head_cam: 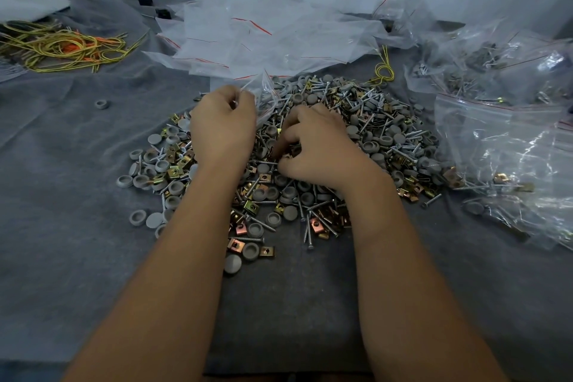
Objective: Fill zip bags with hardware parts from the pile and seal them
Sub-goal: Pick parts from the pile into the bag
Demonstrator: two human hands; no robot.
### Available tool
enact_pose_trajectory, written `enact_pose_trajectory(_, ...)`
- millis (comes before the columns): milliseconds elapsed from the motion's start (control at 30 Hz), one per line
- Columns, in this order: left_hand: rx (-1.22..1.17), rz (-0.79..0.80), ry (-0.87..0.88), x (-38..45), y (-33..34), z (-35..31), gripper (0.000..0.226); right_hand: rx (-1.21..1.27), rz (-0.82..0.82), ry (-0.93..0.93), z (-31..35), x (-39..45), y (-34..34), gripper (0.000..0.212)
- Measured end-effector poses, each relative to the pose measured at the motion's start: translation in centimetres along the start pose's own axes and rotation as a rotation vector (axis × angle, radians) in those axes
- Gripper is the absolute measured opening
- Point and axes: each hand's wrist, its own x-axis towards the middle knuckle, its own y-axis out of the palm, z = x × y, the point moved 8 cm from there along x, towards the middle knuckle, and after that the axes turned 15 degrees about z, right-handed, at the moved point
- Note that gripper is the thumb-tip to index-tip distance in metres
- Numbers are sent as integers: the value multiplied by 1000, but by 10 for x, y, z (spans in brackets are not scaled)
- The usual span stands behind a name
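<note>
A wide pile of hardware parts (384, 133), grey caps, silver screws and brass clips, covers the middle of the grey cloth. My left hand (221, 130) grips the top of a clear zip bag (266, 96) that hangs over the pile's far left side. My right hand (313, 146) lies on the pile beside the bag, its fingers curled down into the parts and pinching some of them. What sits inside the bag I cannot tell.
Empty zip bags with red seal lines (263, 37) lie heaped behind the pile. Filled bags (508, 146) are stacked at the right. Yellow and orange wire ties (65, 46) lie at the far left. One grey cap (102, 104) sits alone on the grey cloth (62, 226).
</note>
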Motion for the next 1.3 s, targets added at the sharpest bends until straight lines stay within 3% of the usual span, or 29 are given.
enact_pose_trajectory(133, 1, 5, -5, 0, 1, 0, 28, 43, 42, 32, -5, -2, -1, 10)
enact_pose_trajectory(300, -10, 9, -11, 0, 2, 2, 26, -103, -26, 89, -4, 0, -4, 9)
enact_pose_trajectory(600, 5, 29, -22, 1, 4, 2, 26, -80, -14, 10, 3, 1, -2, 9)
enact_pose_trajectory(767, -30, 58, 4, 2, 7, 2, 25, 316, -257, 18, -11, -10, -20, 4)
enact_pose_trajectory(867, -17, 107, 53, 1, 12, -3, 23, 430, -432, 30, -18, -18, -31, 10)
enact_pose_trajectory(1067, 65, 181, 182, -1, 21, -14, 30, 184, -503, 26, -9, -18, -35, 3)
enact_pose_trajectory(1300, 80, 193, 210, -5, 22, -19, 30, -87, -445, 92, -2, -14, -30, 10)
